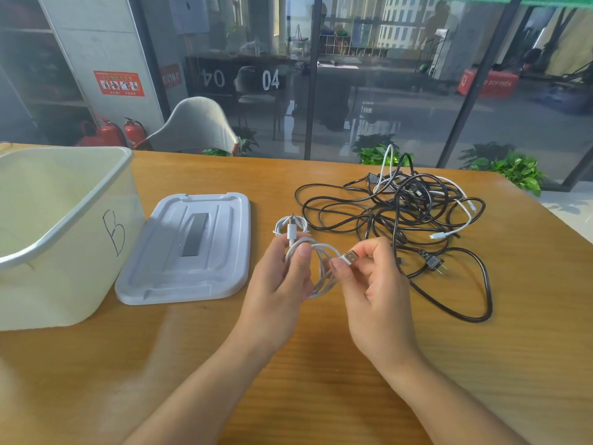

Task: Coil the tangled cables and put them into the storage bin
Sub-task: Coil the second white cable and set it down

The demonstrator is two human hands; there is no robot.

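A white USB cable (pixel 324 277) is wound into a small coil at the table's middle. My left hand (pixel 282 274) grips the coil, thumb over the loops, with one small plug sticking up above the fingers. My right hand (pixel 372 277) pinches the cable's USB plug (pixel 349 256) just right of the coil. Behind and to the right lies a tangled pile of black cables (pixel 401 213) with a white cable (pixel 462 220) woven through it and a two-pin plug (pixel 433 261) near my right hand. The open translucent storage bin (pixel 64 239), marked "B", stands at the left.
The bin's grey lid (pixel 189 252) lies flat between the bin and my hands. The wooden table (pixel 288 364) runs to a far edge where a chair back (pixel 199 126) shows. Potted plants (pixel 510 168) and a glass wall stand beyond.
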